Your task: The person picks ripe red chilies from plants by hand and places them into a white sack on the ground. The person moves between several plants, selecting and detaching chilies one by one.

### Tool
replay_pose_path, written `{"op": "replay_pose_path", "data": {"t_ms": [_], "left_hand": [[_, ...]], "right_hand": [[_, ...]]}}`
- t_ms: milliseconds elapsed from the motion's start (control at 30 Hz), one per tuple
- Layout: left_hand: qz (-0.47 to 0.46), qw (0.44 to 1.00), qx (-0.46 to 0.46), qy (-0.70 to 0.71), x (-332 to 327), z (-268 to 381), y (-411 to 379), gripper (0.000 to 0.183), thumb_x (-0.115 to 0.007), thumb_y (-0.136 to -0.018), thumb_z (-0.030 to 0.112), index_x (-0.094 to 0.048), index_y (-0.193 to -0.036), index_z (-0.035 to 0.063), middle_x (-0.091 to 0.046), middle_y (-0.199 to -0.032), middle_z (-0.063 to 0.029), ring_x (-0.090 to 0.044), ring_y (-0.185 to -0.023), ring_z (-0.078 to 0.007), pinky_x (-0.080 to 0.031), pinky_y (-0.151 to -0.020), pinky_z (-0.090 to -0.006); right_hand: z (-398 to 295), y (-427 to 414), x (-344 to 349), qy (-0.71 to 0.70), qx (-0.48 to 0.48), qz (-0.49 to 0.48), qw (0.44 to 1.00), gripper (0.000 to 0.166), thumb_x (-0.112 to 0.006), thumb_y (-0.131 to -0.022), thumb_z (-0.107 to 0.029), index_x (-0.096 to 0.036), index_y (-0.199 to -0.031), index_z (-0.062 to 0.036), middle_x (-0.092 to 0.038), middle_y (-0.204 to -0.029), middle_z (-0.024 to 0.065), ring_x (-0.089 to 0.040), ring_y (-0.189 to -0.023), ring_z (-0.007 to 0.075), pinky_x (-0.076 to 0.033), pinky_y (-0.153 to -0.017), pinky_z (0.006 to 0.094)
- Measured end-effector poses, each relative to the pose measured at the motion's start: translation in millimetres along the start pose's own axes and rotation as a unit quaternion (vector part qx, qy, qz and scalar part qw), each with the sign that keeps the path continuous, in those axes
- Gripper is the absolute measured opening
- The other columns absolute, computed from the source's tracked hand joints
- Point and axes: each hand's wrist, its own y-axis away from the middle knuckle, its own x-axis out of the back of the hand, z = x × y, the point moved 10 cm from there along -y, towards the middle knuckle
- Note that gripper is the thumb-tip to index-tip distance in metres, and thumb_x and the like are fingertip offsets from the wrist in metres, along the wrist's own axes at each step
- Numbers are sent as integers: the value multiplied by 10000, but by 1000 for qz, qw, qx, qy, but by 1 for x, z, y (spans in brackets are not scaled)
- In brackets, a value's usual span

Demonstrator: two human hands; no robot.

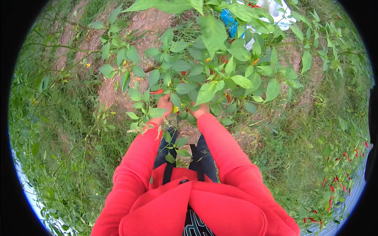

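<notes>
Both my hands reach into a chilli pepper plant [206,94] in front of my legs. My left hand [165,105] is among its leaves, just below a red chilli [156,91]; leaves cover part of the fingers, so a hold on anything is unclear. My right hand [201,110] is under the foliage with its fingertips hidden. Between the two hands shows a yellow leaf or fruit [175,109]. An orange-red chilli [228,98] hangs to the right of my right hand, and a green chilli [125,79] hangs farther left.
Beyond the plant lie a white plastic sack [276,13] and something blue [229,22], partly behind leaves. Leafy branches [73,48] spread at left. Bare reddish soil [116,94] and grass [274,147] surround me. More red chillies [332,188] hang on plants at lower right.
</notes>
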Motion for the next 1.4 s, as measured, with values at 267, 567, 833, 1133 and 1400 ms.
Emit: {"op": "replay_pose_path", "data": {"t_ms": [267,567,833,1133,1400], "left_hand": [[-40,912,-205,-353,-33,-49,6,232,-679,-702,177,-637,-874,28,-636,-826,-200,-622,-786,-399,-491,-699,-472],[-90,973,61,206,-70,-81,13,113,-608,-803,104,-574,-796,-3,-573,-674,-114,-566,-551,-241,-453,-492,-369],[-80,977,24,198,-76,-40,13,116,-591,-847,127,-546,-848,20,-565,-693,-98,-551,-546,-210,-440,-475,-346],[-88,964,62,243,-87,-87,19,231,-649,-815,101,-537,-1013,57,-593,-858,-76,-579,-710,-156,-459,-569,-305],[-188,970,66,138,-86,-39,25,314,-643,-847,113,-578,-1136,9,-639,-1011,-65,-604,-865,-189,-509,-747,-350]], "right_hand": [[20,-2,-51,8,-73,-262,962,553,-683,-693,-387,-564,-1186,-168,-619,-1142,141,-605,-997,304,-492,-823,404],[43,1,-40,-114,97,-56,987,477,-562,-816,-460,-578,-1166,-136,-593,-1190,147,-577,-1059,339,-465,-850,429],[31,7,10,-20,28,-20,999,349,-581,-788,-398,-644,-986,-117,-648,-1004,144,-598,-920,372,-486,-764,440],[93,10,-17,-6,-30,85,996,421,-557,-824,-400,-582,-1091,-76,-646,-1038,152,-610,-928,385,-493,-797,430],[150,12,-51,-288,-144,-136,937,272,-566,-864,-286,-554,-881,-15,-640,-787,146,-612,-627,237,-462,-513,338]]}}
